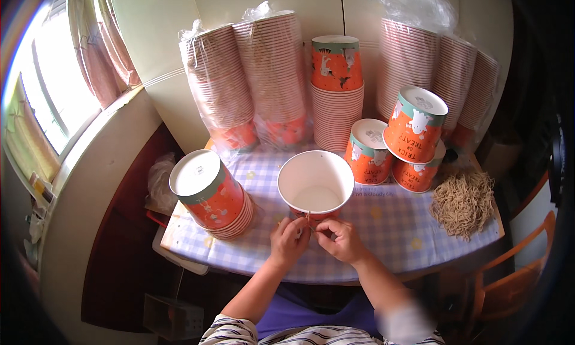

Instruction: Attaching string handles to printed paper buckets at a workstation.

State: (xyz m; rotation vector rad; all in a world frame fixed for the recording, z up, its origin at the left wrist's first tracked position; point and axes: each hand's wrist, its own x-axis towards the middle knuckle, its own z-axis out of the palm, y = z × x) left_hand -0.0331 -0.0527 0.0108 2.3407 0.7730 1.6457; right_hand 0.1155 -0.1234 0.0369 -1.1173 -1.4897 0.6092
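Note:
An upright, open paper bucket (316, 182), white inside and orange outside, stands before me on the table. At its near side, my left hand (290, 242) and my right hand (340, 239) meet with their fingers pinched. Between the fingertips shows a short, thin cord (308, 216), running up to the bucket's rim. Its ends are hidden by my fingers, and whether it passes through the bucket wall I cannot tell. To the right lies a tangled heap of tan cords (463, 204).
Upside-down nested paper buckets (212, 192) stand at left, with another stack (337, 93) at the back. Inverted buckets (416, 123) are piled right of centre. Tall plastic-wrapped stacks (269, 76) line the wall. A checked cloth (383, 243) covers the table; a wooden chair (518, 267) stands at right.

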